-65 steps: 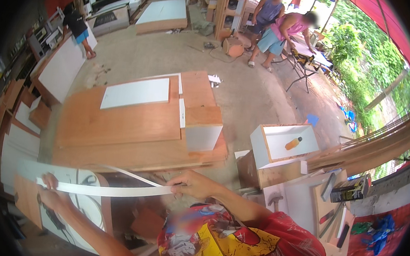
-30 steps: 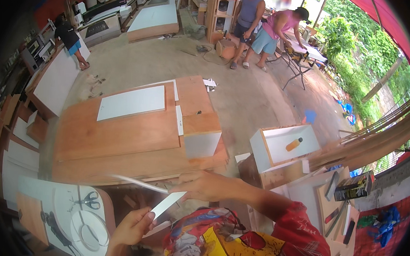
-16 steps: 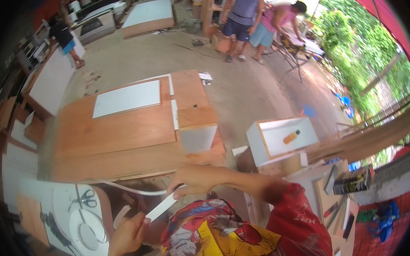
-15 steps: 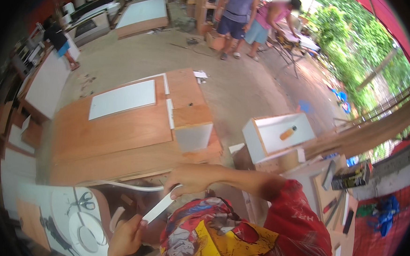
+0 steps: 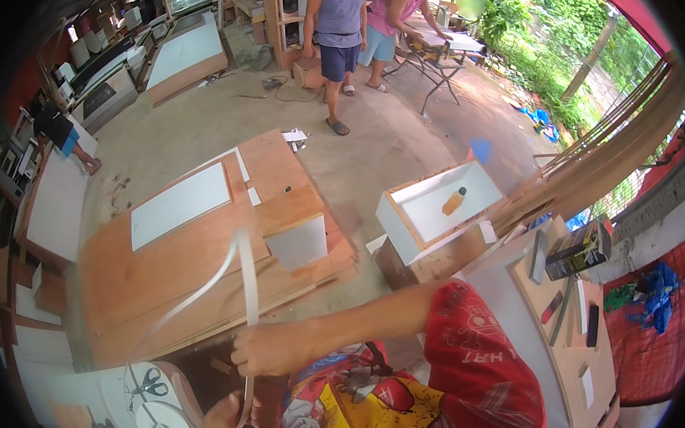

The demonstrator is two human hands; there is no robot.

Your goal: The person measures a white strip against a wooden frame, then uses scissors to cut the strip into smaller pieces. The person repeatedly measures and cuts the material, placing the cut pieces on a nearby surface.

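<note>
White strip [image 5: 250, 287]: long, narrow, flat; held aloft, near side, left of centre;
Bend [image 5: 239, 239]: tight arch at its far reach;
Trailing length [image 5: 219, 274]: curving down to the near left

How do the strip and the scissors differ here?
The strip is white, while the scissors look dark. The strip is a long, looping band; the scissors are compact. The strip is gripped in the right hand, whereas the scissors lie on a white surface.

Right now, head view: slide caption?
Right hand holding a looped white strip, left hand just below in frame, scissors lying to the left.
</note>
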